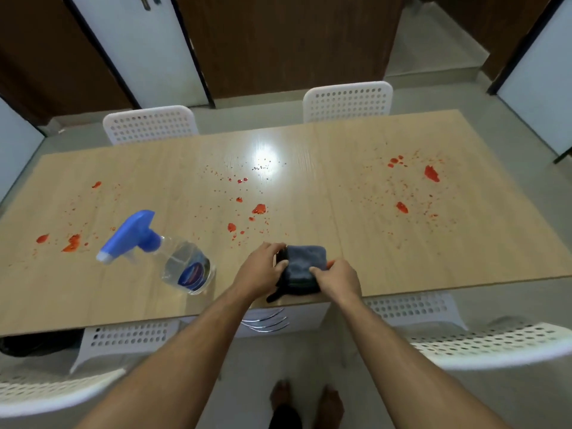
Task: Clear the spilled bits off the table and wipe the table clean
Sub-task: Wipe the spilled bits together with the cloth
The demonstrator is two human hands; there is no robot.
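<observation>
A folded dark blue cloth (305, 261) lies near the front edge of the light wooden table (402, 267). My left hand (261, 269) grips its left side and my right hand (339, 278) pinches its near right corner. Red spilled bits and smears are scattered across the tabletop: a cluster in the middle (258, 209), blobs at the left (71, 243) and larger pieces at the right (431, 173). A clear spray bottle (185, 267) with a blue trigger head stands left of my hands.
White perforated chairs stand at the far side (150, 123) (348, 100) and at the near side (495, 342) (130, 337). A dark object (37, 343) sits under the table's front left. Brown doors and white panels line the back wall.
</observation>
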